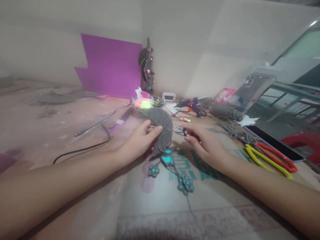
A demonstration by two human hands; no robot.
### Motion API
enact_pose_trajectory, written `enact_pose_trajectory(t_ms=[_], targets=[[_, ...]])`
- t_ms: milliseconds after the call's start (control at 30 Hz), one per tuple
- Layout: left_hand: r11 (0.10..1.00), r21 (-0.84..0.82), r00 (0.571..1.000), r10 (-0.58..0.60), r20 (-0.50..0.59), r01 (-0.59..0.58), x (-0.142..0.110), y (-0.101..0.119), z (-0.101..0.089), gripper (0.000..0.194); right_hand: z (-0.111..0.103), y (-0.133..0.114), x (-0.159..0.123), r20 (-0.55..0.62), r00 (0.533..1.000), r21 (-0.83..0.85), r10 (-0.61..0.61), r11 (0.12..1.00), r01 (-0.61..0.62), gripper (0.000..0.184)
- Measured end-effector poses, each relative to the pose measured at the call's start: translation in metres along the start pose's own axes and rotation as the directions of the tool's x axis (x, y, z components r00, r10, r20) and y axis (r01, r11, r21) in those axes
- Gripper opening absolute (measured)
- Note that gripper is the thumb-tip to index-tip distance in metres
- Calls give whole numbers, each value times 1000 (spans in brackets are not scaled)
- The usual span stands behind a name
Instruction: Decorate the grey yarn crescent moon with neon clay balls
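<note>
My left hand point(147, 135) is closed on a crescent point(165, 125) wrapped in grey yarn, its thumb lying across the front. From the crescent's lower end hang turquoise-and-grey charms point(167, 159), a small flower point(154, 171) and a cluster of flowers point(185, 184) with a trailing thread. To the right of the crescent, my right hand point(200, 140) curls its fingers around a small tool point(180, 132) with thin metal tips pointing at the crescent. Most of that tool is hidden in the fingers, so its kind is unclear. A small gap separates the tips from the crescent.
Behind the hands are a glue gun point(192, 106), small coloured balls point(185, 119) and a bag of bright balls point(143, 102). On the right lie a grey yarn ball point(226, 111), a phone point(275, 141) and orange and yellow handles point(276, 156). Purple card point(112, 66) leans on the wall.
</note>
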State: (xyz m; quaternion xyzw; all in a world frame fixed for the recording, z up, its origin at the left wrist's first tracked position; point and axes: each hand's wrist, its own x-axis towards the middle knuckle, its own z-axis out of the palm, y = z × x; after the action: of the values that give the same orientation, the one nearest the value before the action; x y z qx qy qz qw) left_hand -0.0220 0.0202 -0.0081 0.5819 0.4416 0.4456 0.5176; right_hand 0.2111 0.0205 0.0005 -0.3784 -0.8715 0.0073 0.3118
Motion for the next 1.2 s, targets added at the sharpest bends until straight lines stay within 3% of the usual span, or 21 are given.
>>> enact_pose_trajectory(t_ms=[433,667,1200], targets=[[997,57,997,57,43,-59,-1,-1,-1,26,-8,-3,3,54,977,-352,-207,911,212,29],[996,73,998,47,49,-51,-3,-1,0,28,-8,-2,2,38,968,-351,-246,904,244,30],[997,56,995,48,85,-53,-3,2,0,25,-6,2,1,67,974,-341,-217,912,227,32]])
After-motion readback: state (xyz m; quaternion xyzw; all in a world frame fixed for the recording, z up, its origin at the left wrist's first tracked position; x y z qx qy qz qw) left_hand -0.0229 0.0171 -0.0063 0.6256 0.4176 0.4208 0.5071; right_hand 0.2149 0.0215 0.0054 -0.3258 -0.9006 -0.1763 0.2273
